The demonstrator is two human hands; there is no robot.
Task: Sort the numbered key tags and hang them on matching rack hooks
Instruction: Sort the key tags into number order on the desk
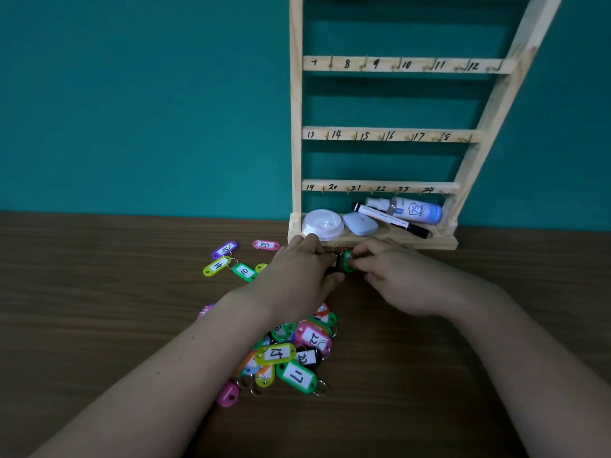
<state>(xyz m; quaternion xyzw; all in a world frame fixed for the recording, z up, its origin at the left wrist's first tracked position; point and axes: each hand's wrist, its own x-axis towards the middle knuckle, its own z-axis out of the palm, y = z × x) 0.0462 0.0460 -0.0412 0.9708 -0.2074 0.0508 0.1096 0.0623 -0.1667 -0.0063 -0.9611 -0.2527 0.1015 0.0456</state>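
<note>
Hands meet at the far middle of the tabletop (pixel 99 292). To their left lie a few loose tags (pixel 244 271), among them 14, 10 and 13. The left hand (pixel 297 272) curls its fingers round a black tag (pixel 333 271). Just right of it the right hand (pixel 393 279) pinches a green tag (pixel 348 262); the two tags touch, their rings up between the fingertips. Neither number can be read. Near the person, partly under the left forearm, sits the main pile (pixel 291 352), with 15, 22 and 17 showing. The rack (pixel 296 127) stands far and to the right, just behind the hands, and every one of its hooks (pixel 330 62) in view is bare. This looks like an early picking and separating step. Next the two tags want parting, a number read, and its ring lifted onto the hook marked with that number
</note>
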